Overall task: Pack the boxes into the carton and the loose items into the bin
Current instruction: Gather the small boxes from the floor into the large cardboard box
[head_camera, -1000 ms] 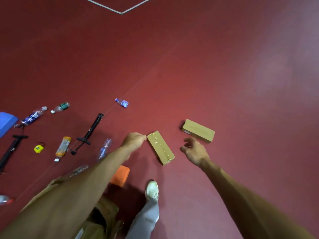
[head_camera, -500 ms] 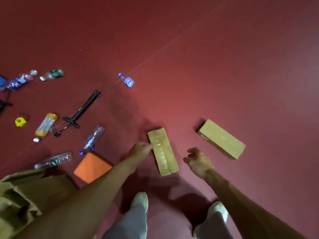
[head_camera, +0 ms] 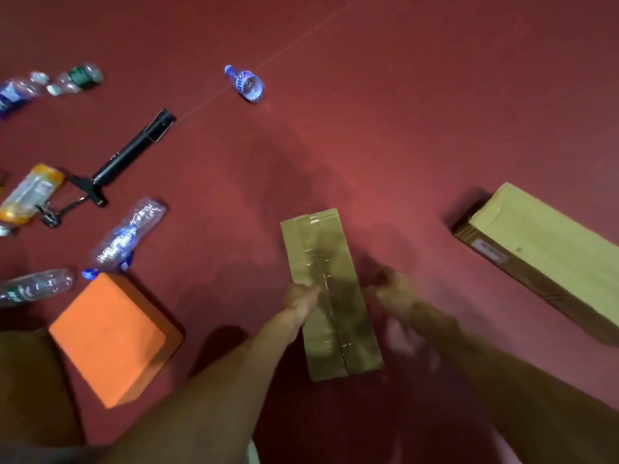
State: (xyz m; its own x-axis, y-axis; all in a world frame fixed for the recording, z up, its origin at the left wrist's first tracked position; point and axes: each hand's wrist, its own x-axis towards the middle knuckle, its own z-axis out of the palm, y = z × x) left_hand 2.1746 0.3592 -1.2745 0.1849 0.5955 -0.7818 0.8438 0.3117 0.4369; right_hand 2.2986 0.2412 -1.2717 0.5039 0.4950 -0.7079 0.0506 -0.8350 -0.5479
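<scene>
- Brown cardboard shape (head_camera: 30, 380) at the bottom-left edge, too blurred to make out further.
- Far left on the red floor (head_camera: 418, 112), loose bottles lying down: blue-label bottle (head_camera: 18, 93) and green-label bottle (head_camera: 78, 78) at the top, orange-drink bottle (head_camera: 31, 192) lower, clear bottle (head_camera: 37, 287) just above the cardboard.
- Next, black pump (head_camera: 132, 150) lying diagonally, foot end just beside the orange-drink bottle.
- Below the pump, crushed bottle (head_camera: 129, 232), cap end just beside the orange block (head_camera: 107, 339).
- Further up, blue-cap bottle (head_camera: 246, 83) alone, well apart from the rest.
- Centre: taped box (head_camera: 330, 296) flat on the floor between both hands, outside any carton.
- At its left long edge, left hand (head_camera: 299, 301), fingertips on the top face; cannot tell whether grasping or only touching.
- Just beside its right edge, right hand (head_camera: 392, 289), motion-blurred; cannot tell whether released, clenched or touching.
- At the right, larger plain box (head_camera: 549, 262) flat on the floor, well apart from the taped box, cut off by the frame edge.
</scene>
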